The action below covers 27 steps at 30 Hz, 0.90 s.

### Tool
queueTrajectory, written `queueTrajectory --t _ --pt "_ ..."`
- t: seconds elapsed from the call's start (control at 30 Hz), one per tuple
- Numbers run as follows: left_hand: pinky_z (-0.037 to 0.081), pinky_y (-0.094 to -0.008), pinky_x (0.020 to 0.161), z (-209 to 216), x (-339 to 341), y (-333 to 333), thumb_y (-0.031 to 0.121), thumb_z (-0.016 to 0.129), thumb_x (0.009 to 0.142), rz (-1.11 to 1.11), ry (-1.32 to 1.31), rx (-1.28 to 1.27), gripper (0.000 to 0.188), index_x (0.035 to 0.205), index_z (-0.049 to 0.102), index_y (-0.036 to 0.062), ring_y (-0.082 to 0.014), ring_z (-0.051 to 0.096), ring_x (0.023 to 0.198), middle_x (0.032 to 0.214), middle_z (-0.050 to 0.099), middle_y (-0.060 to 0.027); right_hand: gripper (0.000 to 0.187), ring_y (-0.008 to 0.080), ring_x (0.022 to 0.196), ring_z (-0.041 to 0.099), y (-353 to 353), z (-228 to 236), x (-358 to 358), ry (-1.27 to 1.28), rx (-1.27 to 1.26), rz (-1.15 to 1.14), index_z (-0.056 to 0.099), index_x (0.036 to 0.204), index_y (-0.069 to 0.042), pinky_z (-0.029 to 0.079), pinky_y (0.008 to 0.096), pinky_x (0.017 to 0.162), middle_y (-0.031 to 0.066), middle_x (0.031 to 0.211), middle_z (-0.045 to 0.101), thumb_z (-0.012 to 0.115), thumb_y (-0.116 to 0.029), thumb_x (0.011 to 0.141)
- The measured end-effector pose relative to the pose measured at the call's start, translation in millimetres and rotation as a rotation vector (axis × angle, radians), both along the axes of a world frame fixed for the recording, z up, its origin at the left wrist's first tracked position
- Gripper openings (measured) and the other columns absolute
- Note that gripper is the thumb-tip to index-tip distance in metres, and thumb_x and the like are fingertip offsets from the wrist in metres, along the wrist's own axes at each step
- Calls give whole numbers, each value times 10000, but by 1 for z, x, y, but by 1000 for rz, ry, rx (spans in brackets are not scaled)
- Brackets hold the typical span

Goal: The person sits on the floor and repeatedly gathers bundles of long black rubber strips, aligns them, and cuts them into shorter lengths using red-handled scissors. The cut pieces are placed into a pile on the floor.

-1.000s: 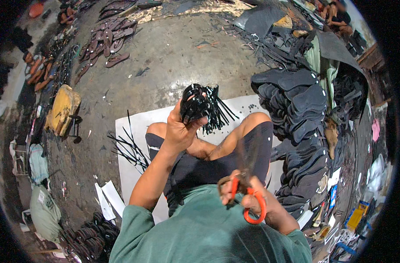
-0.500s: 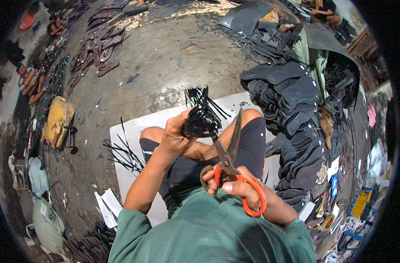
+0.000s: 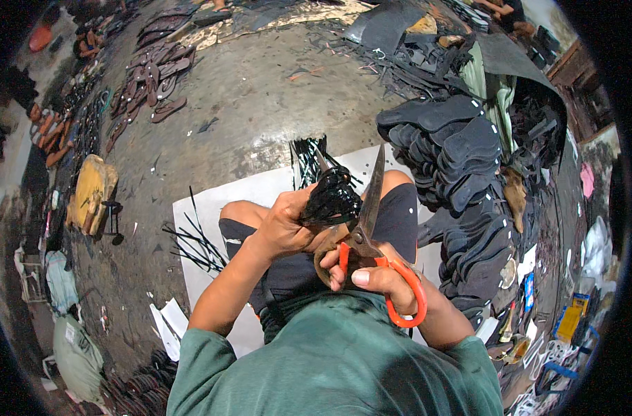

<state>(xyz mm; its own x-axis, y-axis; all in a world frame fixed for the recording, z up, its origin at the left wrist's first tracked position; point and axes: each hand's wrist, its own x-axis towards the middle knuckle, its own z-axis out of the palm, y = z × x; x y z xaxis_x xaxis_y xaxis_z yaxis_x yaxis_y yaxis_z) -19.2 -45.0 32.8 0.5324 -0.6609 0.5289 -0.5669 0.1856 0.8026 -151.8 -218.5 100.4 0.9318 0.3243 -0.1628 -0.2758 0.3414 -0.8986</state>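
- The left hand (image 3: 288, 223), in the middle of the frame, closes around a bundle of glossy black straps (image 3: 332, 197), their loose ends fanning upward; the tight bunching probably keeps them together against the scissors.
- The right hand (image 3: 388, 281), just right of centre, grips the orange-handled scissors (image 3: 359, 237) with fingers in the loops; the blades stand apart, perhaps so that the bundle fits between them.
- One blade rises free beside the bundle's right side; the other goes behind or into it, and which one I cannot tell.
- The white sheet (image 3: 253, 188) lies under the crossed legs, likely to keep work off the floor; its upper edge runs behind the strap ends.
- Loose black strips (image 3: 194, 246) overhang its left edge.
- Overlapping black soles (image 3: 461, 149) bound the right side, near the free blade's tip in the picture.
- The widest room is the concrete floor (image 3: 239, 90) at upper centre, with brown sandals (image 3: 153, 76) at its upper left.
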Motion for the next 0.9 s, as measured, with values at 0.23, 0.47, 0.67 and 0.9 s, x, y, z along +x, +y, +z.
queueTrajectory --t 0.23,0.47,0.67,0.9 --pt "548 -360 795 -9 6 10 -91 612 630 25 174 66 426 1042 677 -4 -307 701 891 1001 701 -141 244 128 591 491 8 -20 -1 45 47 132 557 883 23 413 282 574 46 684 506 552 -221 863" --pt "473 -350 518 -5 8 12 201 791 656 126 -386 180 428 1031 681 27 -280 624 607 749 619 -86 295 175 780 601 10 -9 5 52 49 15 574 1007 47 489 323 757 80 776 593 506 -224 914" --pt "458 -365 531 4 11 15 231 795 591 178 -499 259 567 1096 665 10 -273 598 614 760 584 -79 208 133 627 496 20 -24 -1 58 43 1 538 827 -13 439 281 607 52 664 511 514 -210 888" --pt "446 -376 512 -4 8 17 168 659 704 32 -491 230 444 1112 653 -7 -272 575 594 760 564 -85 348 172 907 566 20 -25 -10 149 301 30 564 1117 26 450 325 875 80 945 585 513 -270 940"
